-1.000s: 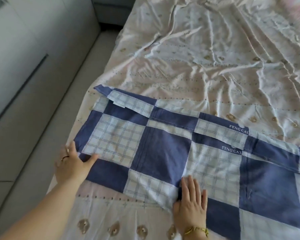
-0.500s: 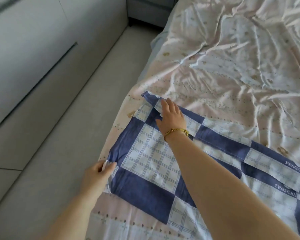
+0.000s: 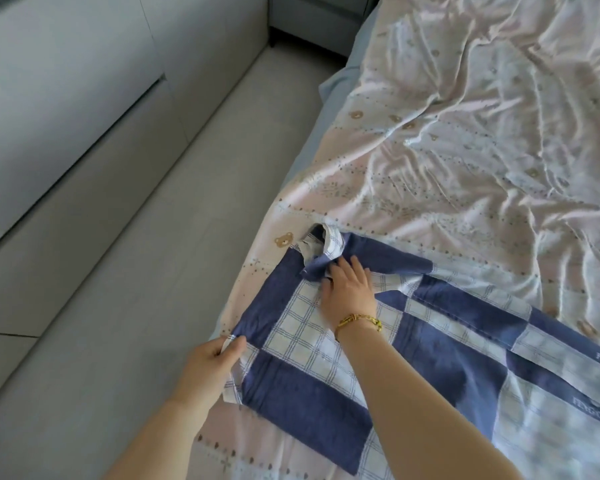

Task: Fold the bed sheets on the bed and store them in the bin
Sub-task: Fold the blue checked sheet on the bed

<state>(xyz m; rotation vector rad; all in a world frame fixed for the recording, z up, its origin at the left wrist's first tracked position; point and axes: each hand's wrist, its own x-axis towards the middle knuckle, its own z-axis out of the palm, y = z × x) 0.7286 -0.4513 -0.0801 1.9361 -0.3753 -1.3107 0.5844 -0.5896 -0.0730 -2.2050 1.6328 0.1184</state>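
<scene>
Pinching near corner of blue checked sheet [image 3: 309,393] with left hand [image 3: 210,362]; clutching bunched far corner in right hand [image 3: 349,289]. Lying folded, flat on pink bear-print cover [image 3: 465,168], near its edge. Risk: plies sliding apart on lift, given bunched grip; likely skewed fold.

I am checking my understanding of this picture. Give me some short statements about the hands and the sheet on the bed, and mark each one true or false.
1. The left hand pinches the near corner of the blue checked sheet. True.
2. The right hand is open and holds nothing. False: it grips the sheet's bunched far corner.
3. The gold bracelet is on the left wrist. False: it is on the right wrist.
4. The sheet lies on a pale printed bedcover. True.
5. The bedcover is smooth, without wrinkles. False: it is full of creases.
</scene>
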